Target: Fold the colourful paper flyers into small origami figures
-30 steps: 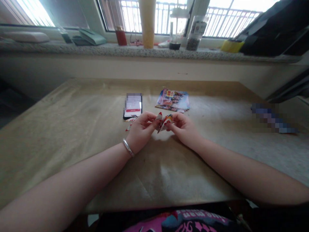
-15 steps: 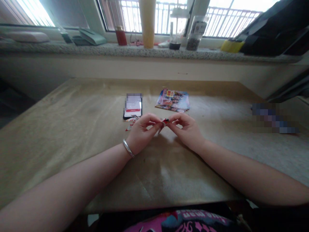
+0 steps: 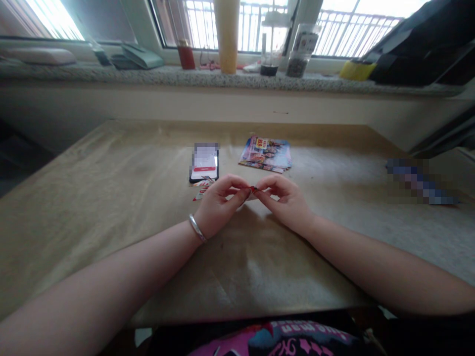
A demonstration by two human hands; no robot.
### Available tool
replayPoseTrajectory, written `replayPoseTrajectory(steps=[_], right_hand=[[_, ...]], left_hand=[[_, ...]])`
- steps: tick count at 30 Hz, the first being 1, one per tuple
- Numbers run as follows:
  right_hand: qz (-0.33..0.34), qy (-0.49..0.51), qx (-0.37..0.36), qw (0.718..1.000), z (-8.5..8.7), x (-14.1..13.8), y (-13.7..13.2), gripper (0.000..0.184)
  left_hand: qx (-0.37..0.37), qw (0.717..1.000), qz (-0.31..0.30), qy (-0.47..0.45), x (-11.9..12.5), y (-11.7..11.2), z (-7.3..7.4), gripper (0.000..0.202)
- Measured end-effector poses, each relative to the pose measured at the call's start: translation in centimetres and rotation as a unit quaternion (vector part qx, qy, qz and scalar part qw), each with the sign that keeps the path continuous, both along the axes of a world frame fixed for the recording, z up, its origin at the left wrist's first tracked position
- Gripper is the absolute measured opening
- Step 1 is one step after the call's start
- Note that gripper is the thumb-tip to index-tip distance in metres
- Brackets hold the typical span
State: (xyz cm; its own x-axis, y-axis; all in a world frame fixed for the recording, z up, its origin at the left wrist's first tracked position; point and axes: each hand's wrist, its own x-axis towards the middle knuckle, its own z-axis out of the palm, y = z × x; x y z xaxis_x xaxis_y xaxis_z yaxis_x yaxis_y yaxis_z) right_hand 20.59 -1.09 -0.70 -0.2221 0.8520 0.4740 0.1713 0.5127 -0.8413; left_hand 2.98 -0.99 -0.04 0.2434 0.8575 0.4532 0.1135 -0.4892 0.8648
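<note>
A small folded piece of printed paper (image 3: 253, 189), red and white, is pinched between both hands just above the wooden table (image 3: 111, 198). My left hand (image 3: 218, 202), with a silver bangle on its wrist, grips the piece from the left with closed fingers. From the right, my right hand (image 3: 284, 198) pinches the same piece with thumb and fingertips. Most of the paper is hidden between the fingers.
A phone (image 3: 204, 164) with a lit screen lies beyond my left hand, with paper scraps (image 3: 200, 190) beside it. A stack of colourful printed sheets (image 3: 266, 154) lies further back. Jars, a red cup and a yellow post stand on the stone window sill (image 3: 222, 78).
The folded paper was spread wider between the hands a second ago; it is now pressed small between the fingertips. Both hands have closed in on it and dropped slightly.
</note>
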Motion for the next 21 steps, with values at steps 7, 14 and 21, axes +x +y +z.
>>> replayPoseTrajectory(steps=[7, 14, 21], right_hand=[[0.000, 0.008, 0.001, 1.000, -0.10, -0.21, 0.14, 0.003], [-0.025, -0.037, 0.045, 0.998, -0.11, -0.42, -0.15, 0.009], [-0.032, -0.075, 0.097, 0.992, 0.17, -0.50, -0.25, 0.011]], left_hand=[[0.022, 1.000, 0.004, 0.003, 0.33, -0.02, -0.05, 0.004], [0.032, 0.999, 0.003, 0.026, 0.27, -0.26, 0.09, 0.003], [0.043, 0.998, -0.013, 0.039, 0.43, -0.12, 0.30, 0.003]])
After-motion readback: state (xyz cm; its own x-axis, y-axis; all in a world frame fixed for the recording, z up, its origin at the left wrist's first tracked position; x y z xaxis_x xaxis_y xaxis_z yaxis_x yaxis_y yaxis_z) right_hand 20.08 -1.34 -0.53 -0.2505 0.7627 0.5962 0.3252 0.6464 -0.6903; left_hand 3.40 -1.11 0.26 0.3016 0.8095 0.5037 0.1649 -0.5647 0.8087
